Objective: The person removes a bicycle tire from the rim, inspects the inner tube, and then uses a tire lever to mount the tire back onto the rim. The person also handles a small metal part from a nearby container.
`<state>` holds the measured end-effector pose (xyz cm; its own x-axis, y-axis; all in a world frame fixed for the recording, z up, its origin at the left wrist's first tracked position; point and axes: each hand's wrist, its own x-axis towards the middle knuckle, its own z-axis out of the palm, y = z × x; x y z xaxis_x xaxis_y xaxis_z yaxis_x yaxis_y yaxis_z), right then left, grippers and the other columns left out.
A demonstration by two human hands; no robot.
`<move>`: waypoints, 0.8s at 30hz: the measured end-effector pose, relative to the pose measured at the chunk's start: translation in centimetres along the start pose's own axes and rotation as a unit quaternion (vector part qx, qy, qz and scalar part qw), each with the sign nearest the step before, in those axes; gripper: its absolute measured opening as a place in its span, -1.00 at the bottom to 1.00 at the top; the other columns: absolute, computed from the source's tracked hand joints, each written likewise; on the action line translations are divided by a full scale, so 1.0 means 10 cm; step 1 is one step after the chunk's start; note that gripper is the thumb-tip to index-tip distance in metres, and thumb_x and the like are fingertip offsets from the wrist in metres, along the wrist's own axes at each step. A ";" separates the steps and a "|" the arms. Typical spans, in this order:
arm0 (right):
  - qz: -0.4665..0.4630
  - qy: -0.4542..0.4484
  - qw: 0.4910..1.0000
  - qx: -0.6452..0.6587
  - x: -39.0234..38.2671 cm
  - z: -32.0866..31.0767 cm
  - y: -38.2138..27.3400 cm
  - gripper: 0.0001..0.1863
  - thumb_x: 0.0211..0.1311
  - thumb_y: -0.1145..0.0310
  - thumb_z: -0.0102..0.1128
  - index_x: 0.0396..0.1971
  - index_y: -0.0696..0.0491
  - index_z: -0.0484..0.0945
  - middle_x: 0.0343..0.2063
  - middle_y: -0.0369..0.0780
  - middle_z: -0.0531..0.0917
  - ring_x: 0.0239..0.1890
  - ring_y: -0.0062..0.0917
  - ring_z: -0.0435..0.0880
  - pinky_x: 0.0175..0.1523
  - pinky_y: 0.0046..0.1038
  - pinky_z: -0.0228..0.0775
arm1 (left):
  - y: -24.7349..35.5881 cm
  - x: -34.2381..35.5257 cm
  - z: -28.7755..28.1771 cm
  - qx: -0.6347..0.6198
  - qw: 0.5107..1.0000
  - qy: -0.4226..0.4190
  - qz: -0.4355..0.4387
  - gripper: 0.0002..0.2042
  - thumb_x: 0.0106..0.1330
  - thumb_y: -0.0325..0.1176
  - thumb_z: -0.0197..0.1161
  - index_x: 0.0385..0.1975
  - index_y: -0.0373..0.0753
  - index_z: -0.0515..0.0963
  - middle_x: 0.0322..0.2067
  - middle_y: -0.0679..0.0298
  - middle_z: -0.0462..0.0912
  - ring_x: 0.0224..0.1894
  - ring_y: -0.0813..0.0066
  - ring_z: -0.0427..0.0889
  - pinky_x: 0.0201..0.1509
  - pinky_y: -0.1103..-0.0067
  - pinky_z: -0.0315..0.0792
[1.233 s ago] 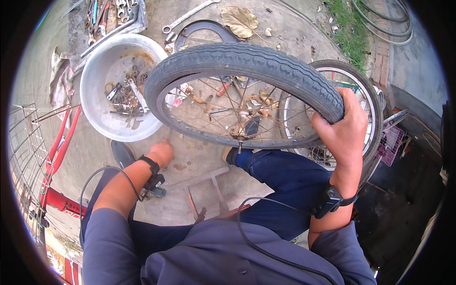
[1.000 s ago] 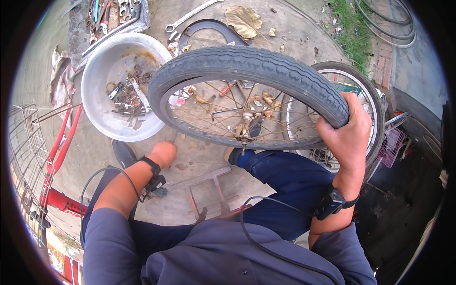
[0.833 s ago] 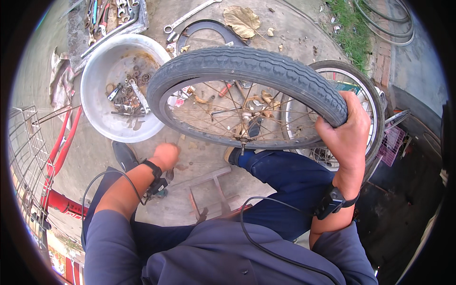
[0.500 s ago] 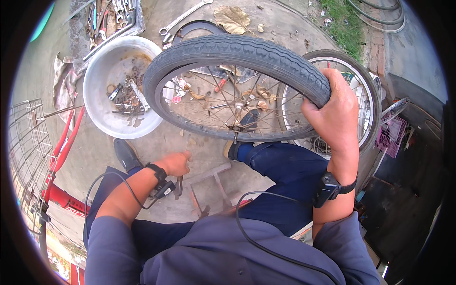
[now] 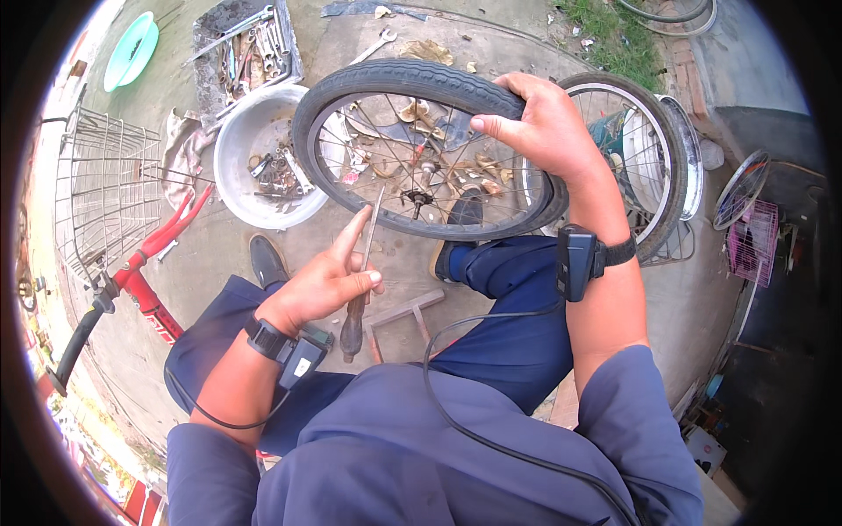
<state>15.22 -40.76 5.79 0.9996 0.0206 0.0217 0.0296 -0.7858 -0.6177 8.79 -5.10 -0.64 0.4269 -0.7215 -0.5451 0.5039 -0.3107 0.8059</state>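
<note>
The bike wheel [image 5: 418, 201] stands tilted in front of us, and we think it could tip or roll, because only our right hand [image 5: 548, 127] looks to be holding it up. If that hand got tired or slid on the rubber, the wheel might bump the white tub [image 5: 223, 162] beside it and rattle the small metal bits [image 5: 281, 180] inside. The long thin tool [image 5: 352, 329] in our left hand [image 5: 317, 287] could slip and jab the tyre [image 5: 386, 76], since its end sticks up close by. We can't tell if that end touches the wheel or is just in front of it. Our right arm reaches forward, the thumb on the near side of the tyre and the fingers over the far side, so the grip is snug. Our left arm is lower and slants inward, with the pointing finger stuck out toward the wheel, while the thumb and other fingers hold the tool.
</note>
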 end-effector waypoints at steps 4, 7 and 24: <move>0.028 -0.029 0.999 0.023 -0.02 0.00 0.03 -0.41 -0.02 0.06 0.66 -0.13 0.21 0.71 -0.35 0.00 0.75 -0.28 -0.21 0.75 -0.13 -0.26 0.54 | -0.28 -0.08 0.61 -0.307 0.943 0.063 -0.111 -0.40 0.61 -0.29 0.11 0.54 -0.28 0.06 -0.36 0.24 0.62 -0.39 0.51 0.63 -0.22 0.53 0.58; 0.028 -0.020 0.998 0.054 -0.02 0.05 0.08 -0.41 -0.02 0.08 0.65 -0.12 0.22 0.71 -0.32 -0.01 0.76 -0.27 -0.26 0.75 -0.12 -0.27 0.54 | -0.43 -0.21 0.76 -0.398 0.900 0.078 -0.161 -0.59 0.65 -0.22 0.00 0.35 -0.32 0.31 -0.36 0.25 0.61 -0.41 0.49 0.62 -0.22 0.47 0.63; 0.016 -0.060 0.986 0.155 -0.02 0.12 0.11 -0.48 -0.05 0.29 0.67 -0.09 0.23 0.72 -0.15 -0.10 0.75 -0.12 -0.41 0.71 0.03 -0.37 0.53 | 0.13 1.01 0.72 -0.099 0.966 0.219 0.092 -0.76 0.64 -0.33 0.07 0.13 -0.30 0.52 -0.24 0.34 0.63 -0.24 0.65 0.59 -0.15 0.66 0.50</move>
<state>15.05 -40.88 4.12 0.9929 0.0859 -0.0827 -0.0205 -0.5603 -0.8281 8.39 -17.24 -3.47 0.7779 -0.4087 -0.4773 0.5045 -0.0467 0.8622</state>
